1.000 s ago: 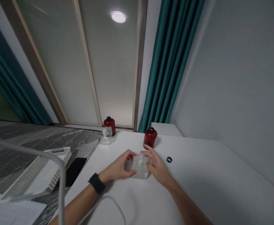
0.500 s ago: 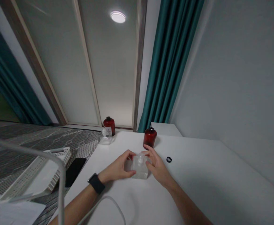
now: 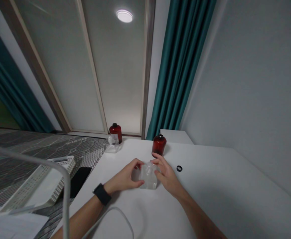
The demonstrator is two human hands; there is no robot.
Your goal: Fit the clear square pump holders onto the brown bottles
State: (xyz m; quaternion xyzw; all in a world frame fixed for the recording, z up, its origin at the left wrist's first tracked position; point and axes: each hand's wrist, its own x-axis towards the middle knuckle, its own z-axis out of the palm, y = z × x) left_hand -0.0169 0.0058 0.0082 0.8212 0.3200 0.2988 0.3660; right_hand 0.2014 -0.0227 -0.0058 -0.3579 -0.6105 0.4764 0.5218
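A small clear box-like object point(image 3: 148, 177) with a rounded, see-through piece at its top stands on the white table point(image 3: 210, 186); its exact kind is hard to make out. My left hand point(image 3: 129, 176), with a dark watch at the wrist, grips its left side between thumb and fingers. From the right, my right hand point(image 3: 165, 174) holds its upper part, fingers curved around the edge. Just behind my right fingertips is a dark red bottle point(image 3: 159, 145) with a black neck. A black ring point(image 3: 179, 168) lies to the right of that hand.
Another red bottle point(image 3: 115, 133), with a black top and pale label, stands at the far left corner beside a clear tray point(image 3: 111, 148). A white cable point(image 3: 122, 214) crosses the front. Left of the table are a white basket point(image 3: 28, 194), a black flat item point(image 3: 79, 181) and papers point(image 3: 16, 222).
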